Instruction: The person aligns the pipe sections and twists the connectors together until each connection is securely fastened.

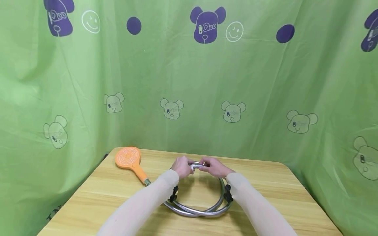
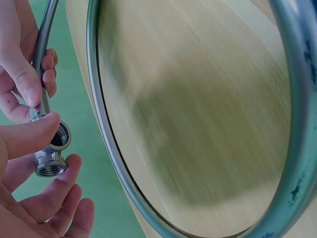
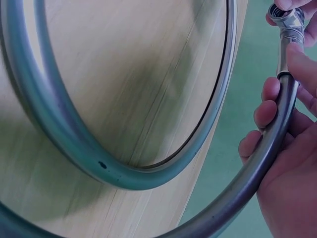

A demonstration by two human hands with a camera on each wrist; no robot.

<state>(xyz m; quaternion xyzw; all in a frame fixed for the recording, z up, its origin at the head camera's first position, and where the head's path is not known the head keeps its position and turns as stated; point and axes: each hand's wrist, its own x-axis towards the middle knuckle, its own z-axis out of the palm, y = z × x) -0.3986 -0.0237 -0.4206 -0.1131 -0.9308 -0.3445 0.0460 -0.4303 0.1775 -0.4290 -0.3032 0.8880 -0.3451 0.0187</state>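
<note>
A threaded metal tee fitting (image 2: pixel 51 157) sits at the end of a silver shower hose (image 3: pixel 267 148). My left hand (image 1: pixel 182 167) pinches the tee between thumb and fingers; two of its threaded openings show in the left wrist view. With curled fingers, my right hand (image 1: pixel 217 167) grips the hose's metal end right beside the tee. Both hands are above the far part of the table. Below them the rest of the hose lies in loops. At the left, an orange shower head (image 1: pixel 129 157) rests face up, joined to the hose's other end.
The wooden table (image 1: pixel 274 190) has its far edge just beyond the hands. A green printed curtain (image 1: pixel 189 75) hangs behind it and down both sides. The hose loops lie beneath both forearms, close to the black wrist cameras.
</note>
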